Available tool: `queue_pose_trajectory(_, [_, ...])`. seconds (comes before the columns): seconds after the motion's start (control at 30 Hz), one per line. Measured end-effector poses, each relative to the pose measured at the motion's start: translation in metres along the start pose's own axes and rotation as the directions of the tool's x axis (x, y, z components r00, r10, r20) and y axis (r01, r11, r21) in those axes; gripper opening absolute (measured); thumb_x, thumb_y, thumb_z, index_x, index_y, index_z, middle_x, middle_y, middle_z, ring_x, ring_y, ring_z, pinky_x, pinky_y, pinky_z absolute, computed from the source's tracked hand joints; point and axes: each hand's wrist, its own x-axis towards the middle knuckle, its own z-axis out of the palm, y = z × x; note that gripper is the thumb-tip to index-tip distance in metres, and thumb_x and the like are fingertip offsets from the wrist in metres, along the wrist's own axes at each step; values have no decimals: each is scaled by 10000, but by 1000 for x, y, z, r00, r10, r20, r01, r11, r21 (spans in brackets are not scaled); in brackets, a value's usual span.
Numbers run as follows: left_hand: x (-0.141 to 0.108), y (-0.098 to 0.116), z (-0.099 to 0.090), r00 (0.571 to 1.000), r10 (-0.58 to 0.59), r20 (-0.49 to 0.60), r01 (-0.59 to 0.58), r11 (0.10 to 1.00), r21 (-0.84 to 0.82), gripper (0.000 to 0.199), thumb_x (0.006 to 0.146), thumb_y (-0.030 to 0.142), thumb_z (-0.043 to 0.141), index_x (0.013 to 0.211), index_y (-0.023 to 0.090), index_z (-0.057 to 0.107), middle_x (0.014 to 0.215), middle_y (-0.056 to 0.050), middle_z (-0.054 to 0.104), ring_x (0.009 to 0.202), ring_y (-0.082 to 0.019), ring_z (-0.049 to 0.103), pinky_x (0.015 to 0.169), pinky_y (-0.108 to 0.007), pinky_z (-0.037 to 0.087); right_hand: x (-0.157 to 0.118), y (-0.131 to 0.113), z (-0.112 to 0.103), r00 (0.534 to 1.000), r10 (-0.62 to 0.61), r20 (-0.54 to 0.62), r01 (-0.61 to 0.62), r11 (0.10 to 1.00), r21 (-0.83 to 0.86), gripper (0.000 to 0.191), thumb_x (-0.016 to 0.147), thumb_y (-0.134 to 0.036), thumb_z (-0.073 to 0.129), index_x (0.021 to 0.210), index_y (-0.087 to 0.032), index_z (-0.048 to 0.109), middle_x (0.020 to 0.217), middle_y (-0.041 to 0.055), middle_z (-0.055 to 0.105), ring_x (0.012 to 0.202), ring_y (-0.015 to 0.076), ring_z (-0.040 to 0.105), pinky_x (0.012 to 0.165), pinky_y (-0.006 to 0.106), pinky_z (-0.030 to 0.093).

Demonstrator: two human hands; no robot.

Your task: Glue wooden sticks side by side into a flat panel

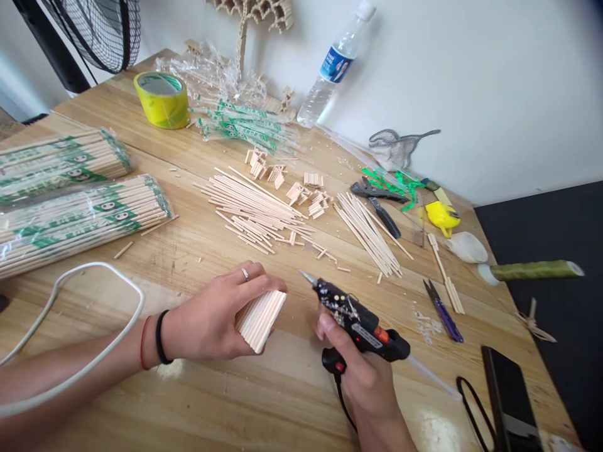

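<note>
My left hand is closed round a small block of wooden sticks joined side by side, its ribbed face turned up. A ring and two wristbands show on that hand and wrist. To the right, my right hand grips a black glue gun, whose metal nozzle points up and left, just apart from the block. A clear glue stick sticks out of the gun's back. Beyond both hands lie thin loose sticks and short cut pieces on the wooden table.
Bagged sticks and a white cable lie left. Yellow tape, a bottle and a stick-built tree stand at the back. Pliers, scissors and a phone lie right.
</note>
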Motion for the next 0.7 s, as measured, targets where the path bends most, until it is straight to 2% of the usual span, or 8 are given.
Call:
queue_pose_trajectory(0.17, [0, 0, 0, 1000, -16, 9, 15, 1000, 26, 632, 748, 105, 759, 1328, 217, 532, 1172, -69, 596, 1089, -269, 606, 963, -367, 521, 15, -2, -1, 974, -34, -223, 33, 999, -8, 260, 956, -468, 776, 903, -233, 681, 853, 33, 674, 790, 223, 622, 723, 359, 475])
queue_pose_trajectory(0.33, [0, -2, 0, 999, 11, 45, -13, 999, 32, 603, 710, 172, 758, 1282, 209, 573, 1130, -75, 632, 1011, -282, 634, 923, -389, 526, 27, 0, -3, 960, -105, -261, 75, 989, -124, 358, 920, -550, 776, 882, -231, 619, 910, 49, 692, 824, 232, 638, 654, 333, 460])
queue_pose_trajectory(0.4, [0, -4, 0, 998, 35, 56, -37, 999, 38, 588, 695, 206, 767, 1256, 197, 591, 1106, -80, 642, 982, -287, 644, 903, -391, 527, 32, -6, 0, 967, -127, -220, 93, 983, -159, 350, 919, -549, 772, 875, -226, 645, 875, 53, 702, 819, 245, 646, 653, 339, 466])
queue_pose_trajectory(0.5, [0, -7, 3, 993, 74, 90, -81, 994, 78, 593, 679, 249, 788, 1241, 198, 606, 1080, -83, 651, 947, -292, 654, 879, -395, 532, 42, -20, 14, 984, -162, -72, 141, 960, -240, 323, 905, -527, 780, 905, -208, 732, 876, 67, 737, 833, 265, 679, 724, 361, 513])
queue_pose_trajectory(0.57, [0, -9, 5, 989, 100, 106, -111, 988, 104, 599, 671, 281, 811, 1229, 192, 612, 1077, -93, 663, 937, -304, 667, 859, -401, 542, 52, -31, 29, 982, -185, 32, 186, 945, -269, 288, 888, -491, 795, 918, -209, 745, 888, 68, 762, 847, 272, 705, 792, 374, 544])
queue_pose_trajectory(0.7, [0, -13, 8, 978, 167, 127, -184, 973, 143, 553, 669, 343, 830, 1165, 191, 637, 1040, -102, 693, 920, -335, 695, 837, -423, 562, 77, -46, 59, 959, -229, 166, 272, 907, -321, 174, 911, -404, 738, 918, -235, 698, 891, 51, 791, 830, 259, 730, 813, 368, 545])
